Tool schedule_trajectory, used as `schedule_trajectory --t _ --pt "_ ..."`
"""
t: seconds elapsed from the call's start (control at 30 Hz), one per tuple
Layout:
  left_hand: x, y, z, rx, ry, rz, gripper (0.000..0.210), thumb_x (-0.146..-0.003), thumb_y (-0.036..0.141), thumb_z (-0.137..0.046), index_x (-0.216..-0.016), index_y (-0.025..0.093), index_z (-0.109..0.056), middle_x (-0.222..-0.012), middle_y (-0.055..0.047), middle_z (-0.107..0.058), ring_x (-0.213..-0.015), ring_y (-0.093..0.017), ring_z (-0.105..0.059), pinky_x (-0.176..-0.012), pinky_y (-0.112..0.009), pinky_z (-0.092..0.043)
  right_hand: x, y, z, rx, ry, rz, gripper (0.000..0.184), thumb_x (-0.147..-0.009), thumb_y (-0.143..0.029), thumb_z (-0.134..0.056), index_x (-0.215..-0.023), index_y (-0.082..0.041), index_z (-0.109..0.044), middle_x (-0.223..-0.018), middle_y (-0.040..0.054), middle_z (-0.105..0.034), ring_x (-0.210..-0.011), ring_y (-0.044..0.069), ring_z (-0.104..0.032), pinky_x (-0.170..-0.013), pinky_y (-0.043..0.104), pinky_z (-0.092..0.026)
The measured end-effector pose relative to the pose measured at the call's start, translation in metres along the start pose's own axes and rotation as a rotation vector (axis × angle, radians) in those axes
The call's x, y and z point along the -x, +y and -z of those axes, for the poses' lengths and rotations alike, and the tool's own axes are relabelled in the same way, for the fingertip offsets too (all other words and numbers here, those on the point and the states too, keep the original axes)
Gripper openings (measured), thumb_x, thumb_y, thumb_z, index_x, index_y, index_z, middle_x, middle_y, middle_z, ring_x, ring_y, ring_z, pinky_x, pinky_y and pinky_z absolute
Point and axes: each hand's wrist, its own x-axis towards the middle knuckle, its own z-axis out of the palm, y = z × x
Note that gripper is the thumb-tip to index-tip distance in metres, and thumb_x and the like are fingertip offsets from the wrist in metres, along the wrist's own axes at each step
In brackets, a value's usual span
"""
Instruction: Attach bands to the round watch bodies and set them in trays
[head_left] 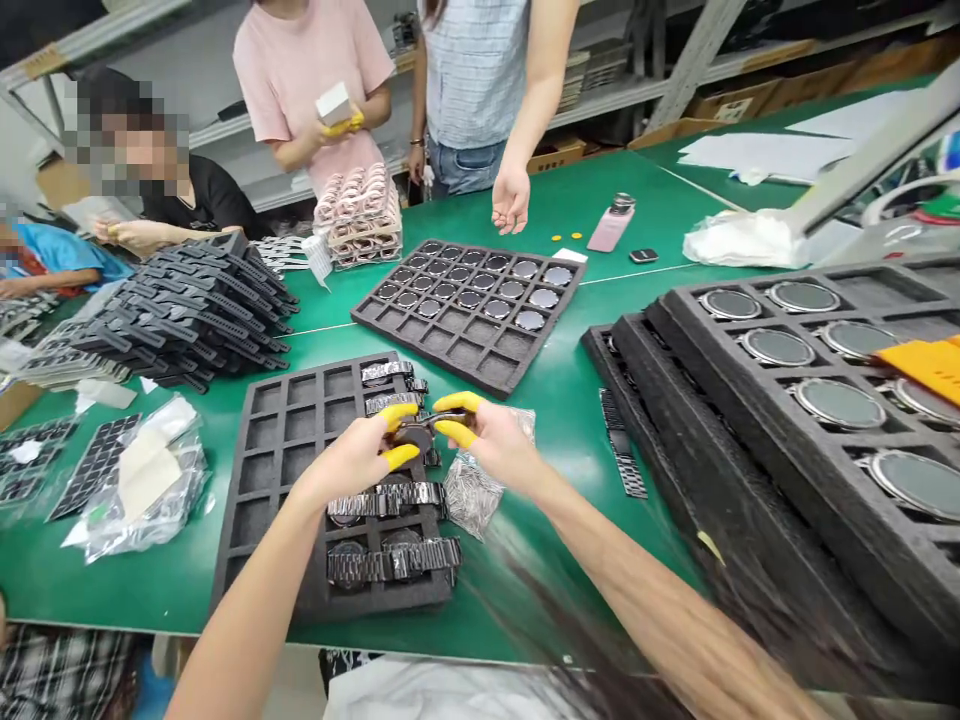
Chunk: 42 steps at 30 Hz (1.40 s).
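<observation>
Yellow finger cots cover fingertips on both of my hands. My left hand (358, 452) pinches one side of a dark round watch (415, 436), while my right hand (496, 446) grips the other side near its strap end. Fine detail where the fingers meet the watch is too small to make out. Below them lies a black foam tray (259, 470) with square compartments, several bare on its left. Watches with black metal link bands (394, 560) lie along its right side. Beside my right hand, a clear bag of small metal pins (472, 495) rests on the green table.
A second foam tray (480, 345) of watch faces lies ahead, near a co-worker's hand (511, 200). Stacked foam trays (750, 420) rise at right, with a loose metal band (622, 445) beside them. Black straps (187, 310) are piled at left. A pink bottle (611, 228) stands farther back.
</observation>
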Motion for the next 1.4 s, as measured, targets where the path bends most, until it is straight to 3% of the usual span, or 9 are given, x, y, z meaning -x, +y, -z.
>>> schedule_trajectory --t 0.07,0.17,0.4,0.53,0.7,0.8,0.97,1.13,1.4 --pt "0.012 -0.018 0.022 -0.229 0.092 -0.013 0.039 -0.095 0.022 -0.061 -0.133 0.02 -0.068 -0.123 -0.01 -0.077 -0.104 -0.024 -0.074 -0.097 -0.041 -0.062 -0.028 0.002 -0.019 0.186 -0.097 0.183 0.011 -0.099 -0.02 -0.065 -0.109 -0.021 -0.068 -0.104 0.0063 -0.072 -0.094 0.023 -0.068 -0.086 0.038 -0.055" --pt "0.02 -0.051 0.05 -0.506 0.254 -0.063 0.046 -0.09 0.006 -0.05 -0.128 0.018 -0.071 -0.13 -0.012 -0.074 -0.125 -0.027 -0.067 -0.113 -0.049 -0.054 -0.074 0.012 -0.05 0.5 -0.25 0.426 0.033 -0.092 0.001 -0.054 -0.112 -0.018 -0.07 -0.119 0.0111 -0.069 -0.116 0.026 -0.062 -0.104 0.044 -0.05" --pt "0.04 -0.093 0.046 -0.573 0.065 0.065 0.059 -0.098 0.017 -0.041 -0.156 0.015 -0.05 -0.169 -0.015 -0.042 -0.161 -0.028 -0.031 -0.131 -0.058 -0.028 -0.101 0.023 -0.07 0.951 -0.562 0.546 0.044 -0.093 0.005 -0.053 -0.128 -0.016 -0.071 -0.137 0.0179 -0.064 -0.129 0.03 -0.056 -0.108 0.049 -0.049" --pt "0.049 -0.087 0.023 -0.642 0.09 0.104 0.064 -0.106 0.04 -0.037 -0.162 0.007 -0.037 -0.172 -0.023 -0.029 -0.165 -0.035 -0.016 -0.13 -0.064 -0.024 -0.057 0.005 -0.014 1.034 -0.314 0.376 0.033 -0.102 -0.013 -0.057 -0.132 -0.018 -0.069 -0.143 0.0171 -0.062 -0.134 0.033 -0.053 -0.111 0.052 -0.046" --pt "0.038 -0.086 0.027 -0.751 0.099 0.137 0.06 -0.107 0.041 -0.032 -0.154 0.008 -0.05 -0.166 -0.024 -0.042 -0.162 -0.042 -0.025 -0.125 -0.075 -0.025 0.033 0.003 0.075 1.438 0.272 -0.389 0.046 -0.104 -0.027 -0.054 -0.141 0.001 -0.055 -0.131 0.0308 -0.06 -0.12 0.04 -0.056 -0.099 0.051 -0.052" --pt "0.021 -0.068 0.03 -0.707 0.158 0.09 0.061 -0.107 0.044 -0.03 -0.151 0.009 -0.054 -0.167 -0.024 -0.041 -0.161 -0.043 -0.028 -0.124 -0.072 -0.03 0.066 0.021 0.097 1.513 0.39 -0.682 0.048 -0.103 -0.025 -0.048 -0.14 0.005 -0.051 -0.128 0.0343 -0.059 -0.118 0.042 -0.055 -0.092 0.051 -0.054" --pt "-0.008 0.006 0.008 -0.371 0.129 -0.17 0.057 -0.105 0.05 -0.044 -0.148 0.016 -0.058 -0.167 -0.017 -0.045 -0.157 -0.032 -0.041 -0.128 -0.055 -0.037 0.068 0.043 0.094 1.457 0.462 -0.715 0.045 -0.097 -0.006 -0.039 -0.138 0.001 -0.054 -0.127 0.0336 -0.056 -0.119 0.041 -0.054 -0.089 0.048 -0.054" --pt "-0.041 0.063 -0.032 -0.103 -0.008 -0.179 0.045 -0.098 0.033 -0.058 -0.14 0.02 -0.066 -0.153 -0.013 -0.062 -0.145 -0.031 -0.056 -0.123 -0.052 -0.044 0.073 0.038 0.096 1.308 0.449 -0.73 0.033 -0.09 -0.006 -0.057 -0.122 0.003 -0.059 -0.12 0.0329 -0.058 -0.109 0.037 -0.061 -0.091 0.043 -0.051" --pt "-0.084 0.039 -0.097 0.514 -0.163 0.182 0.03 -0.09 0.031 -0.068 -0.113 0.013 -0.076 -0.121 -0.014 -0.078 -0.114 -0.03 -0.071 -0.108 -0.047 -0.053 0.083 0.025 0.107 0.891 0.564 -0.659 0.029 -0.095 -0.001 -0.041 -0.119 0.0 -0.055 -0.117 0.0294 -0.061 -0.098 0.029 -0.065 -0.088 0.04 -0.049"
